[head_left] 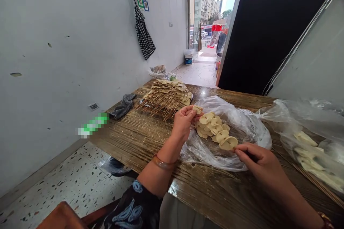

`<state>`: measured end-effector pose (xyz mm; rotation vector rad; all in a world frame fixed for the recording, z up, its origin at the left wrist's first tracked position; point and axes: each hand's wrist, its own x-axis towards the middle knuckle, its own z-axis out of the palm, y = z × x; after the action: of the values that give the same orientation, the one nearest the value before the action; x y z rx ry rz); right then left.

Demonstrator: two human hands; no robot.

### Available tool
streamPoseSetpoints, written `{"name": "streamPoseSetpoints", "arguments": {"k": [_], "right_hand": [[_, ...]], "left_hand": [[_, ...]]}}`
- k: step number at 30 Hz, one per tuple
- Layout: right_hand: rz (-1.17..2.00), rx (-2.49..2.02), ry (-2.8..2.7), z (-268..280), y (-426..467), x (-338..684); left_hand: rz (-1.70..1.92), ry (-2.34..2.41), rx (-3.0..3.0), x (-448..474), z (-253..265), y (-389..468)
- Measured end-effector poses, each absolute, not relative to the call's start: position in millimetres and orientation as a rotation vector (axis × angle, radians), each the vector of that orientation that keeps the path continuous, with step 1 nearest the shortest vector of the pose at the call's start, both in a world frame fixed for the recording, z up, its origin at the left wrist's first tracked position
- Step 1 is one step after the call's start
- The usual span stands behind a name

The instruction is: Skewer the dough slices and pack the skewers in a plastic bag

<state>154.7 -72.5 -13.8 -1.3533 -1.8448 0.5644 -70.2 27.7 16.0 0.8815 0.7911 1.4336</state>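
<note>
My left hand (184, 120), fingers pinched, holds a pale round slice (197, 109) with a curled edge. Beyond the open plastic bag's near edge, my right hand (255, 155) pinches the end of a skewer (234, 149) at the nearest slice. A row of pale slices (228, 143) runs from there up toward my left hand; most of the stick is hidden behind them. Loose slices (202, 132) lie heaped under this row on the clear plastic bag (249, 128). What the slices are made of I cannot tell for sure.
A large stack of filled skewers (169, 94) lies on a tray at the table's back left. Beside it is a dark grey cloth (123, 106). Another plastic bag (311, 143) with pale pieces sits at right, near bare sticks (309, 175). Crumbs dot the wooden table (134, 139).
</note>
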Motion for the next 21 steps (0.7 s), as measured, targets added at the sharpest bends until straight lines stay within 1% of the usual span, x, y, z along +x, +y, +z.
{"name": "streamPoseSetpoints", "arguments": {"k": [9,21], "right_hand": [[0.537,-1.363,-1.878,-13.2,-71.3,153.8],[0.548,-1.376,-1.866,-10.5,-73.7,153.7]], "left_hand": [[1.521,0.800,0.900,-68.9,15.8,28.1],[1.550,0.887,0.972,-69.0,15.4,28.1]]}}
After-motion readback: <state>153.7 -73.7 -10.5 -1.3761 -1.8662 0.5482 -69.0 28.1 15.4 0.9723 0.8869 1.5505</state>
